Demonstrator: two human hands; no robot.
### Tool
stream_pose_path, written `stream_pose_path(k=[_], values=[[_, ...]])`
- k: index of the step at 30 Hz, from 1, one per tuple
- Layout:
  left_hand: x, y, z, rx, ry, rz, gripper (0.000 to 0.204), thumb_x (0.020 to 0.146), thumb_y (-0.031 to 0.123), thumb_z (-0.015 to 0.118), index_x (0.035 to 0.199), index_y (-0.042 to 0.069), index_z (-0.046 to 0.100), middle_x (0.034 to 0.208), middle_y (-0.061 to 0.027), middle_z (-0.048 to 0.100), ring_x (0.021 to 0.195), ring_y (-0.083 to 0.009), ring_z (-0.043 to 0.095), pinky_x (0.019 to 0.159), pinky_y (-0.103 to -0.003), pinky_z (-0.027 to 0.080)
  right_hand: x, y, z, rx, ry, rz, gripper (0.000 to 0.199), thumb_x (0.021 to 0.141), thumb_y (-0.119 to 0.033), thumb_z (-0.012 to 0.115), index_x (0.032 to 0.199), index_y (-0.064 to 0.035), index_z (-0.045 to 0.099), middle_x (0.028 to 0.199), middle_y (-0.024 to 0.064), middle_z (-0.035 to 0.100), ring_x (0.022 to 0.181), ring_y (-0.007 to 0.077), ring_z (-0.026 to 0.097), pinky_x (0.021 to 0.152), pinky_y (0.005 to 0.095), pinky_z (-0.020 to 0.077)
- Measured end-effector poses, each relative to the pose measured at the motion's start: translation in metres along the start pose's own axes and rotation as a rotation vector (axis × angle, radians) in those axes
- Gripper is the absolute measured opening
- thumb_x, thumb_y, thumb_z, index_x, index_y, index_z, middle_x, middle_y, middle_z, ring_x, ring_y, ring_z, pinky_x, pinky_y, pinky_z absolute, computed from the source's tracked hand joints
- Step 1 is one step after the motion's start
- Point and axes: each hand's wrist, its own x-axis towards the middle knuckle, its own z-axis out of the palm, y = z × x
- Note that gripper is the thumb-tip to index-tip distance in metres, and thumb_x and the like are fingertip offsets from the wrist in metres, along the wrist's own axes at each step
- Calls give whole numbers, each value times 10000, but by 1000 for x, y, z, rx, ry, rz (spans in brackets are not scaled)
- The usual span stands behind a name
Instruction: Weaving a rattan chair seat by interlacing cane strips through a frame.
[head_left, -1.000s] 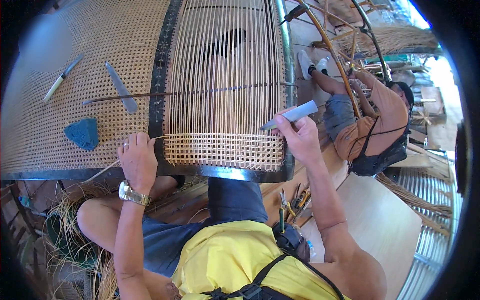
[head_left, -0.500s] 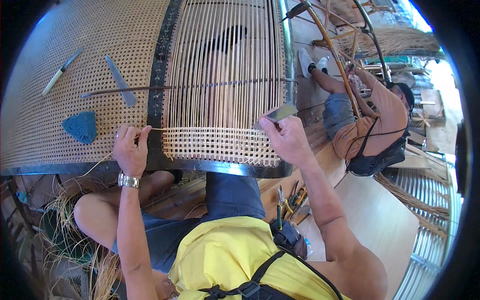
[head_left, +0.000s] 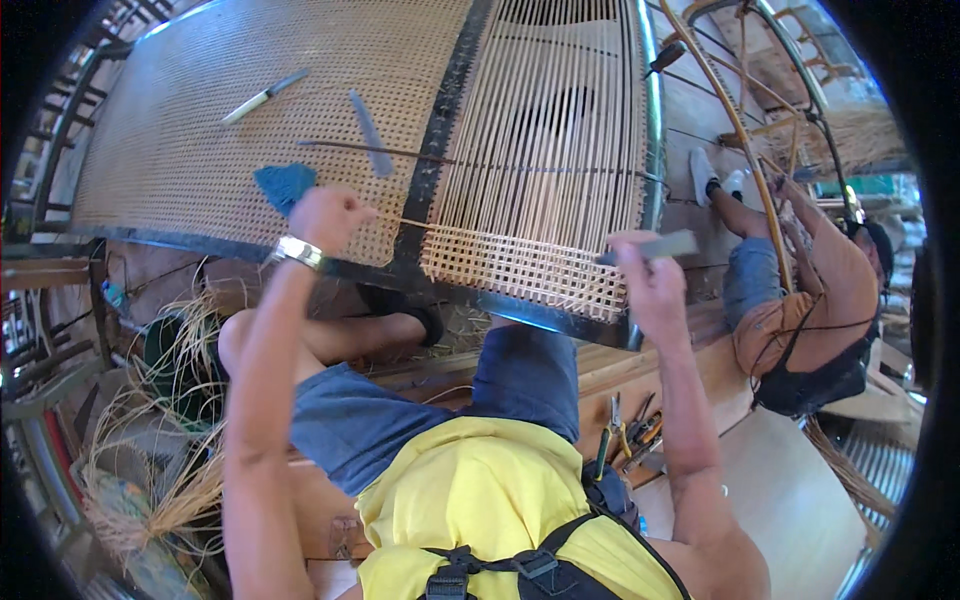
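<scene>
A wooden frame holds a panel of pale cane strands (head_left: 560, 110), with a band of open weave (head_left: 520, 268) along its near edge. Left of the dark rail, my left hand (head_left: 335, 220) is closed in a pinch on a cane strand (head_left: 402, 221) that stretches to the weave's upper edge. My right hand (head_left: 655, 295) grips a flat metal blade (head_left: 668, 246) at the weave's right end; its tip reaches over the strands. A dark thin rod (head_left: 480, 163) crosses the upright strands farther up. Motion blurs both hands slightly.
Finished caning (head_left: 330, 80) on the left bears a white-handled knife (head_left: 262, 96), a grey blade (head_left: 370, 135) and a blue block (head_left: 284, 187). Pliers (head_left: 612, 432) lie beside my lap. Loose cane (head_left: 165, 500) hangs at lower left. Another person (head_left: 810, 300) sits at right.
The whole view has turned, so the frame appears tilted and farther right. My left hand has drawn slightly away from the dark rail, still on the strand. The blade stays in my right hand.
</scene>
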Motion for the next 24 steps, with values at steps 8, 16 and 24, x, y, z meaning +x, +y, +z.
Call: stream_pose_path(k=[8,16,24], values=[[-40,-177,-263,228,129,-128,367,851,371,798,882,9,745,693,-99,668,646,-188,630,636,-370,486,-92,-22,-8,366,34,238,158,1066,-111,511,1015,7,605,956,67,674,841,112,627,781,283,519],[-86,-244,-356,623,553,-279,431,921,466,691,927,36,716,831,-178,691,773,-337,663,740,-440,499,11,-51,128,-106,-279,-95,146,984,-168,595,984,-24,570,855,165,642,833,338,648,714,457,493],[-136,-252,-320,843,682,-255,264,975,381,620,987,133,711,968,-109,726,917,-326,698,779,-459,519,147,-76,232,-762,-438,-300,262,969,-292,617,1103,-69,640,1055,156,676,1005,343,667,861,481,544]])
